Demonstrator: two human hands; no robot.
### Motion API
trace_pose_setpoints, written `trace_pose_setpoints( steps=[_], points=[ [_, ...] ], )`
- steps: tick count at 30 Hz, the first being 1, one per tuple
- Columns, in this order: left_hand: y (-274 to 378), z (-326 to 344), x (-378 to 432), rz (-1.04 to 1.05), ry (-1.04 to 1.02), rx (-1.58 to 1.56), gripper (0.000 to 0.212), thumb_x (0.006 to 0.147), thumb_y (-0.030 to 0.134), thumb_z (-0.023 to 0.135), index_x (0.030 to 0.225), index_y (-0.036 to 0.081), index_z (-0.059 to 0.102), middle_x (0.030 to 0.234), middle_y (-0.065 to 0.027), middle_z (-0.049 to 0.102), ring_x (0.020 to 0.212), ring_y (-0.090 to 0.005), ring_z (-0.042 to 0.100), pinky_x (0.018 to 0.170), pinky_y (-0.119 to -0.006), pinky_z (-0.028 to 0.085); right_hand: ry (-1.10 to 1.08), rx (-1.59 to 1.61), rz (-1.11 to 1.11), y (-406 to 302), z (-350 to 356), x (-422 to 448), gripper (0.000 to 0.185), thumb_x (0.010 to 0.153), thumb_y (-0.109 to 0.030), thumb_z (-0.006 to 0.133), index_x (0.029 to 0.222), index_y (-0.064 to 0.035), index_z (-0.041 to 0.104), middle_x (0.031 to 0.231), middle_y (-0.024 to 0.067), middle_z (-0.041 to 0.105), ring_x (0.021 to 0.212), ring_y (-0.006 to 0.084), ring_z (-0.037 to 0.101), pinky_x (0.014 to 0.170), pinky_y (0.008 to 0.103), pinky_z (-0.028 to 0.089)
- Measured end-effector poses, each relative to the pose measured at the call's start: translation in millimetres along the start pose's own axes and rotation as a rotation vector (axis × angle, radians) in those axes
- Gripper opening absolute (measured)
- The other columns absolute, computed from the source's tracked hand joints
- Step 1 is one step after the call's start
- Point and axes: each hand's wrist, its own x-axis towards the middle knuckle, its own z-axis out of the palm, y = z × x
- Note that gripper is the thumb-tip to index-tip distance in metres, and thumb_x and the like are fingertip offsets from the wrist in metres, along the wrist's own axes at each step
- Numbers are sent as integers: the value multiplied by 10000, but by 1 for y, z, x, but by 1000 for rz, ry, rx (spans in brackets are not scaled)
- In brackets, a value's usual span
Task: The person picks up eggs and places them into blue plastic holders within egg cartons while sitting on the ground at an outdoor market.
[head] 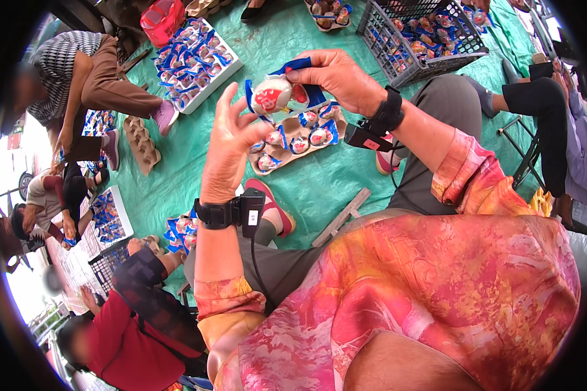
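My right hand [342, 80] pinches the blue edge of a clear plastic packet between thumb and fingers. Inside is a pale egg [270, 95] with red print. To its left, my left hand [232, 132] has its fingers spread, with fingertips close to the packet; whether they touch it is unclear. Beneath both hands, a pulp egg tray [293, 155] sits on the green tarpaulin [318, 181], several of its cups filled with similar wrapped eggs [318, 137]. The held packet and my hands hide part of the tray.
A white box [210, 80] of wrapped eggs stands far left, near a red bag [162, 22]. A grey plastic crate [411, 68] with more stands far right. An unfilled pulp tray [142, 144] lies left. Several people sit around; a wooden stool part [340, 217] lies near my foot.
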Motion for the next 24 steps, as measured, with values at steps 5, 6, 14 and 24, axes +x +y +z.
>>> trace_pose_setpoints(
  steps=[5, 6, 14, 24],
  points=[
    [-12, -1, 6, -227, -114, -269, 482, 851, 228, 672, 1221, -7, 473, 1091, -112, 610, 967, -232, 613, 853, -414, 501, -23, -191, -80, 8, 7, -2, 164, 873, -142, 657, 932, 9, 681, 743, 27, 650, 621, 75, 576, 560, 210, 467],
    [-15, 2, 6, -264, -52, -299, 342, 870, 198, 643, 1129, 2, 536, 1032, -101, 635, 883, -217, 625, 757, -369, 506, -25, -138, -58, 6, 10, -5, 177, 875, -151, 656, 950, 8, 680, 753, 19, 648, 624, 61, 567, 559, 202, 463],
    [-15, 0, 6, -175, 69, -307, 330, 852, 192, 652, 1112, 6, 568, 966, -95, 642, 761, -174, 589, 605, -289, 442, 180, -162, -202, -1, 12, 4, 145, 882, -138, 645, 934, -4, 665, 800, 7, 646, 671, 59, 579, 604, 208, 479],
    [-7, -4, -5, -126, 316, 99, 286, 779, 297, 692, 845, 23, 640, 737, -15, 595, 620, -79, 537, 494, -235, 399, -133, -948, -830, 12, 40, -6, 469, 685, 42, 666, 1142, -36, 597, 1107, 148, 576, 907, 279, 614, 753, 342, 509]
  ],
)
